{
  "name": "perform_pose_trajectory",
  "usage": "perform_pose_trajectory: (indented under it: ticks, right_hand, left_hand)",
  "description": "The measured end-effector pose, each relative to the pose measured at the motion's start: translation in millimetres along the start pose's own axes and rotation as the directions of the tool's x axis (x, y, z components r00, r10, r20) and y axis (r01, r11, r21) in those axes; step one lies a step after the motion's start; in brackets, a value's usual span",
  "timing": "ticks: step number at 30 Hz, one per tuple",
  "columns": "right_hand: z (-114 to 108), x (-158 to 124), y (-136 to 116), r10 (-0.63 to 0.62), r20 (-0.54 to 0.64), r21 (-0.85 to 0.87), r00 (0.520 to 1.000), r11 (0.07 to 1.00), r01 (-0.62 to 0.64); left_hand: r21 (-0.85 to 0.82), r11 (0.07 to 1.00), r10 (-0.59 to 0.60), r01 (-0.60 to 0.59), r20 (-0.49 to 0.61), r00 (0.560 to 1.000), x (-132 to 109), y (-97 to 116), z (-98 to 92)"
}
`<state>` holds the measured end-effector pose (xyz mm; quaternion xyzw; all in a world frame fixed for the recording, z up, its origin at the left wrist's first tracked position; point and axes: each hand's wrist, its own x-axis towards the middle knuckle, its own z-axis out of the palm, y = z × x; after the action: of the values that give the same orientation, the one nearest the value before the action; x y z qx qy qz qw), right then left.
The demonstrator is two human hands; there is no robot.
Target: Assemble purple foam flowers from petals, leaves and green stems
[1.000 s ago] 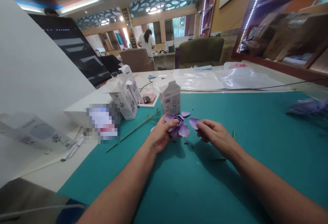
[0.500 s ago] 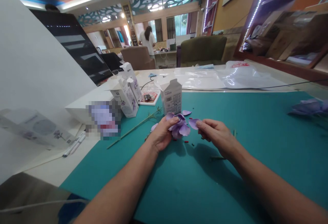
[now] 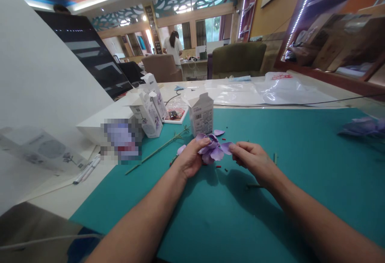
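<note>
My left hand (image 3: 189,158) grips a purple fabric flower (image 3: 210,150) from its left side, fingers over the petals. My right hand (image 3: 252,159) pinches a single lilac petal (image 3: 227,147) at its fingertips, pressing it against the flower's right side. A loose petal (image 3: 219,132) lies on the teal cutting mat (image 3: 315,174) just above the flower. To the left of my left hand lies a green stem (image 3: 158,150). Small red bits (image 3: 218,166) are scattered below the flower.
A white printed carton (image 3: 201,114) stands just behind the flower, with more opened cartons (image 3: 147,115) to its left. Finished purple flowers (image 3: 363,127) lie at the mat's right edge. Plastic sheeting (image 3: 270,92) covers the table behind. A person (image 3: 173,46) stands far back.
My right hand has moved slightly left, bringing the petal from just beside the flower up against it. The view has barely shifted.
</note>
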<state>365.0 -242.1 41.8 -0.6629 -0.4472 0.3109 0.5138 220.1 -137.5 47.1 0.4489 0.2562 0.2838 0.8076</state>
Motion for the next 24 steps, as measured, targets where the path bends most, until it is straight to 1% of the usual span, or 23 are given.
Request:
perform_pose_trajectory:
  ticks: [5,10,14,20,24]
  right_hand:
    - [-0.7,-1.6,-3.8,0.017,0.008,-0.022,1.0,1.0,-0.017]
    - [-1.3,-3.1,-7.2,0.006,0.012,-0.03,1.0,1.0,-0.006]
    - [-0.9,-1.6,-5.6,-0.011,0.016,-0.029,1.0,1.0,0.011]
    - [-1.1,-0.2,-2.0,-0.009,0.043,-0.012,0.999,1.0,0.01]
    - [-1.7,-0.3,-1.9,-0.024,0.046,-0.015,0.999,1.0,0.024]
  left_hand:
    - [-0.038,0.999,0.001,-0.001,0.001,1.0,-1.5,1.2,2.0]
    - [-0.047,0.999,-0.022,0.022,-0.01,1.0,-1.0,1.7,1.7]
    - [-0.059,0.998,-0.022,0.021,-0.009,1.0,-1.1,1.9,1.4]
    - [-0.065,0.998,-0.025,0.026,0.026,0.999,-2.8,2.5,1.1]
    - [-0.042,0.999,-0.015,0.015,0.016,1.0,-2.7,2.3,0.5]
